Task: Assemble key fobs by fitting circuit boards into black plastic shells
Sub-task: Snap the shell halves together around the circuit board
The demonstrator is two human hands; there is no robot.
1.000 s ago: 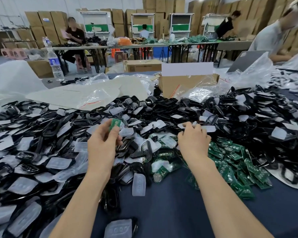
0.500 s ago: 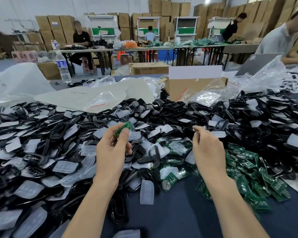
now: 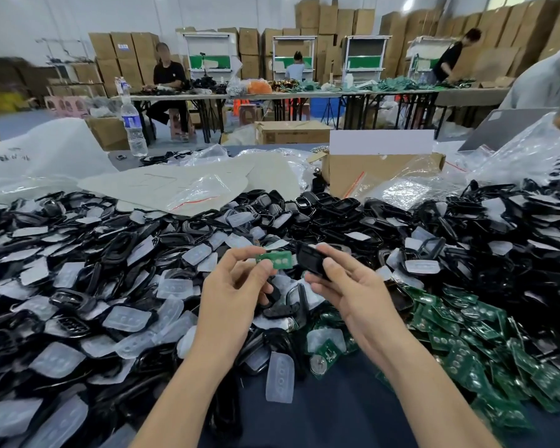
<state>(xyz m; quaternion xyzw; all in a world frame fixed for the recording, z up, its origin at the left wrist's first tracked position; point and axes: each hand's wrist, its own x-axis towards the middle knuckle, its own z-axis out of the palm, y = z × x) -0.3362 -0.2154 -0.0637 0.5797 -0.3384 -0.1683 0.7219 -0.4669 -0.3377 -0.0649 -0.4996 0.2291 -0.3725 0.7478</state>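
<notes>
There is one camera only, worn on the person's head. It looks forward and down across the table [image 3: 337,415], wide-angled. The left hand [image 3: 233,299] and right hand [image 3: 359,302] are near to it, in the middle of the view; the boxes [image 3: 120,50] at the far wall fill the top.

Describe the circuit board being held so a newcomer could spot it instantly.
Find the wide heap of black plastic shells. Over its near middle, the left hand pinches a small green rectangular circuit board. It alone is held in the air; the other green boards lie piled at right.
</notes>
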